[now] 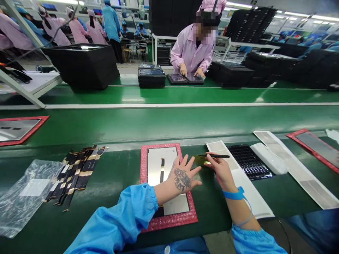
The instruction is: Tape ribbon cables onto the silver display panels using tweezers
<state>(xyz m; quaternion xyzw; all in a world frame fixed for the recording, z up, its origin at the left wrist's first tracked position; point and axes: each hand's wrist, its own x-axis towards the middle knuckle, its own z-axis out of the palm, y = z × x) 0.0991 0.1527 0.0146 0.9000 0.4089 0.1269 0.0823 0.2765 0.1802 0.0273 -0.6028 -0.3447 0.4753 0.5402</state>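
My left hand [182, 176] has its fingers spread, palm down, above the right side of a panel [178, 206] with a mirror-like grey face. That panel lies in red bubble wrap [182, 220], and a dark flex strip [162, 167] runs along its middle, partly hidden by my forearm. Between finger and thumb, my right hand [221, 171] grips slim black tweezers [218, 156], pointing left. Close to their tip is a yellowish see-through film [200, 162]; whether they grip it I cannot tell. A blue wrist strap [234, 194] circles my right wrist.
Left lie a pile of dark flex strips [86, 169] and a clear plastic bag [29, 197]. To the right are white sheets [246, 190], a black tray [246, 160] and a white block [268, 158]. Across the green belt [159, 121], a co-worker [194, 49] handles dark panels [177, 78].
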